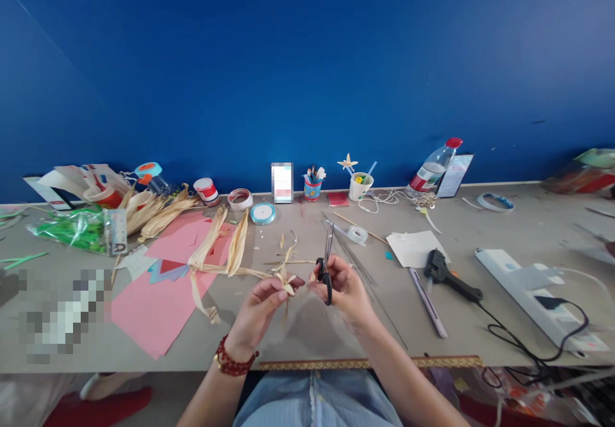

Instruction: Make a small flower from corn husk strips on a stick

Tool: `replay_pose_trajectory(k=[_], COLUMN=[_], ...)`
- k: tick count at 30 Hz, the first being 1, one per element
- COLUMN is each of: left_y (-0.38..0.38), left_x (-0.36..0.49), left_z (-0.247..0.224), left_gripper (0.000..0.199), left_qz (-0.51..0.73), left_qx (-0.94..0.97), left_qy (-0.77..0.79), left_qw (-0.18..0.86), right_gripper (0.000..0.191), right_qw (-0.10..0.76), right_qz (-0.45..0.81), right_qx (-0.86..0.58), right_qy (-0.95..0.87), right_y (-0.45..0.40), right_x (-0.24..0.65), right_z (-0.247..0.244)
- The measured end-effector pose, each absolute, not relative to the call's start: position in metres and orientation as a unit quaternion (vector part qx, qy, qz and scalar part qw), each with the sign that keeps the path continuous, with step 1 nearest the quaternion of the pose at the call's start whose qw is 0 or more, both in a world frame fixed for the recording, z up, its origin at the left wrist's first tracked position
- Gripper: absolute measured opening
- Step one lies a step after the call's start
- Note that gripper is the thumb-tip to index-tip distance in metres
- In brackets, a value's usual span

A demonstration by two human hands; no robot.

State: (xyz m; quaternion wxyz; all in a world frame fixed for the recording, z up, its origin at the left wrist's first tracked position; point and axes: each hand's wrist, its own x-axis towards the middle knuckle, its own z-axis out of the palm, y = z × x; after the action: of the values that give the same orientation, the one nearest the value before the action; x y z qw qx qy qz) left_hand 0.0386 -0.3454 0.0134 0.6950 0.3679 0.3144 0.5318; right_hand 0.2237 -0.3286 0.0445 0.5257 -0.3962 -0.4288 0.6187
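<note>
Your blue shirt [314,404] sits below the scissors [328,289], which your right fingers [342,276] grip, blades toward the wall [307,81]; left of the scissors, your left fingers [276,299] pinch the pale flower [287,285].

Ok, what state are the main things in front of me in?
Left hand: holding the husk flower.
Husk flower: petals spread.
Right hand: holding the scissors.
Scissors: blades pointing away; open or closed unclear.
Bottle: capped, tilted.
Glue gun: lying on its side.
Power strip: plugs inserted.
Central screen: upright, lit.
White cup: upright, holding several items.
Pink paper: lying flat, overlapping.
</note>
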Motion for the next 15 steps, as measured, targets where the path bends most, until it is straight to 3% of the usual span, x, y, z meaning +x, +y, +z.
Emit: replay_pose_trajectory(k=[10,15], left_y=[-0.35,-0.354], left_x=[0.05,0.046], left_z=[0.019,0.02], left_gripper=[0.013,0.016], left_qz=[0.609,0.635], left_qx=[0.643,0.653], left_qy=[0.348,0.352], left_qw=[0.308,0.217], right_gripper=[0.038,0.044], right_qw=[0.535,0.509], right_qz=[0.58,0.558], right_qx=[-0.406,-0.4], right_qy=[-0.461,-0.519], right_y=[-0.334,-0.354], right_x=[0.22,0.224], right_z=[0.047,0.036])
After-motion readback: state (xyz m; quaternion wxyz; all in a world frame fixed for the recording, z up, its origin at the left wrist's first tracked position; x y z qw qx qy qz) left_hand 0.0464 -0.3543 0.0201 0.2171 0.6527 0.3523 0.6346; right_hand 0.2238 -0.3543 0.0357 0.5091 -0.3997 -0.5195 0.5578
